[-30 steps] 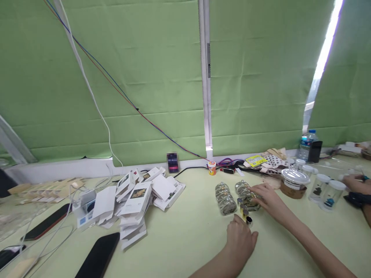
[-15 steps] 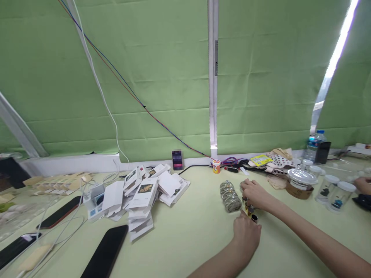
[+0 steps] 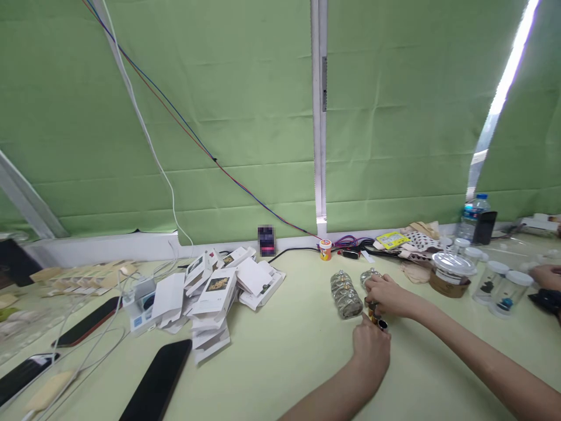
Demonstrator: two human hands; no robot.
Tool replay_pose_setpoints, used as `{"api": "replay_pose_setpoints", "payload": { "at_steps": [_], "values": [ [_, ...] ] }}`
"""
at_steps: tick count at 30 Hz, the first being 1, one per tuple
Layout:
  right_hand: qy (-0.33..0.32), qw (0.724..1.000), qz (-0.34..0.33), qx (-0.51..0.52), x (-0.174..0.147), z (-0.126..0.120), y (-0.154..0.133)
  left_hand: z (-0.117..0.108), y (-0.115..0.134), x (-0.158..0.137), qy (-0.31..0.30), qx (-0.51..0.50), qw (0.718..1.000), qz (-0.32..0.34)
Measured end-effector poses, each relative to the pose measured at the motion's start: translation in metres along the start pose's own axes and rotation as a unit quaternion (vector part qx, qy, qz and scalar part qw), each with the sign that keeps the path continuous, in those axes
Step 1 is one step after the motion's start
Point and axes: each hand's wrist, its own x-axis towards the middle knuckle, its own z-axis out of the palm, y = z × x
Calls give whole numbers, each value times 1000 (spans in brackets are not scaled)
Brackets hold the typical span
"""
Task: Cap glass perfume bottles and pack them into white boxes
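A tight row of shiny, ribbed silvery-clear pieces with small gold knobs point(image 3: 346, 295) lies on the table, left of both hands. Beside it, a second silvery piece point(image 3: 369, 275) peeks out past the fingertips of my right hand point(image 3: 388, 295), whose bent fingers close over the pieces from above. My left hand point(image 3: 371, 348) is closed at the near end of this second row, knuckles up; what its fingers grip is mostly hidden. Between the hands show gold-coloured bits and a dark round end with a bright rim point(image 3: 383, 325).
White flat boxes point(image 3: 217, 292) lie heaped left of centre, with a black phone point(image 3: 158, 380) nearer me. Clear jars with white lids point(image 3: 511, 295) and a round lidded container point(image 3: 451, 275) stand at right, near another person's hand point(image 3: 546, 275). Cables and a small orange tub point(image 3: 325, 250) are behind.
The view has shifted slightly. My right hand has edged back a little, showing more of the silvery piece at its fingertips. My left hand stays close to the same spot.
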Motion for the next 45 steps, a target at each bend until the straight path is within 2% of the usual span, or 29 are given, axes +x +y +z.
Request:
{"api": "replay_pose_setpoints", "payload": {
  "at_steps": [10,27,33,40,45],
  "values": [
    [-5,1000,10,-11,8,5,-2,-2,-1,3,-11,0,1000,7],
    [-53,995,14,-83,30,-4,2,0,15,27,-37,18,999,-5],
    [-56,995,21,-79,33,-11,3,-2,12,35,-46,24,999,-1],
    [-35,997,30,-54,33,-5,5,0,9,35,-39,32,999,15],
    [29,999,18,-20,30,7,11,5,11,24,-22,40,999,25]
  ]
}}
